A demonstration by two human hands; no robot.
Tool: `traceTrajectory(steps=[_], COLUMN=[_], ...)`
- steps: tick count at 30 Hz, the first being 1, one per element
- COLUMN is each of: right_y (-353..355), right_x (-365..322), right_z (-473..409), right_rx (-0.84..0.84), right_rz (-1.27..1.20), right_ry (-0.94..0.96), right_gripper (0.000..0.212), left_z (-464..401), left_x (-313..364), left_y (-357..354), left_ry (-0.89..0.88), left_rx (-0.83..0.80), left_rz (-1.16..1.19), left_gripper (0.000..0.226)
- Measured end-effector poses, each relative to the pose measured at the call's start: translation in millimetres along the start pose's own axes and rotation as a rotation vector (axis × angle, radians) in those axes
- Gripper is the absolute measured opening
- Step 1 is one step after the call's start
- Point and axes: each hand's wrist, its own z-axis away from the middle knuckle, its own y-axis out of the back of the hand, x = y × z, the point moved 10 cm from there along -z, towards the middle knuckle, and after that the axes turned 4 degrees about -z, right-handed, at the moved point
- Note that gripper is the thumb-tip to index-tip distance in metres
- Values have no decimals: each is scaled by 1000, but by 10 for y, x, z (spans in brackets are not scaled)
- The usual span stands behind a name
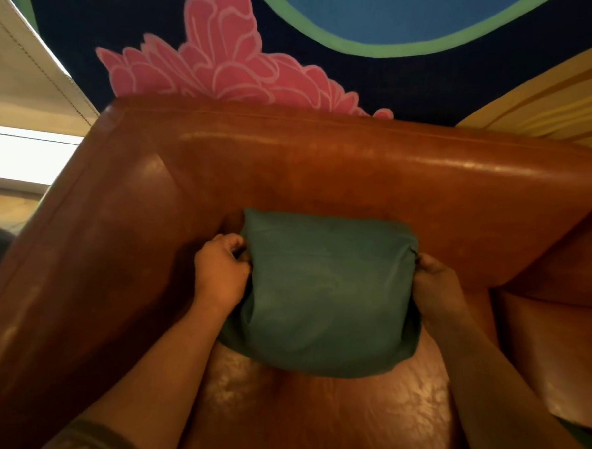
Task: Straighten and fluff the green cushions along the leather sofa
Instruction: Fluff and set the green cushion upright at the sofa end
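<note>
Green cushion [321, 294] sits gripped between left hand [222, 272] and right hand [437, 283].

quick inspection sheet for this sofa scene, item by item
surface: glossy brown leather sofa, seat and backrest in view
job's things: one plump green fabric cushion on the seat, leaning on the backrest; a green edge at far right, cannot tell what
clutter: nothing seen
grips: left hand bunches the cushion's left side; right hand grips its right side
cables: nothing seen
surroundings: dark wall mural with a pink flower; pale window blind at left
</note>
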Motion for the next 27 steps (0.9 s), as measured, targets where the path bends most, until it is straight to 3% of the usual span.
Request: traceTrajectory(steps=[5,9,14,16,18,23,27], right_y=[3,-90,12,65,158,362,453], right_x=[11,-13,-190,-263,-379,-613,-712], right_z=[-28,78,39,24,22,7,49], right_rx=[-15,-36,29,100,192,288,312], right_rz=[-68,-286,-83,24,125,335,311], right_ry=[-117,-216,-57,11,97,226,235], right_gripper=[18,38,30,36,39,44,40], left_z=[43,66,102,106,106,125,221], left_x=[-147,-194,-158,-209,-296,-656,-818], left_y=[23,23,80,112,172,324,297], left_ry=[163,228,236,267,312,509,679], left_rx=[36,59,67,82,115,219,206], left_rz=[162,202,134,166,240,543,689], left_gripper=[26,32,32,23,8,6,23])
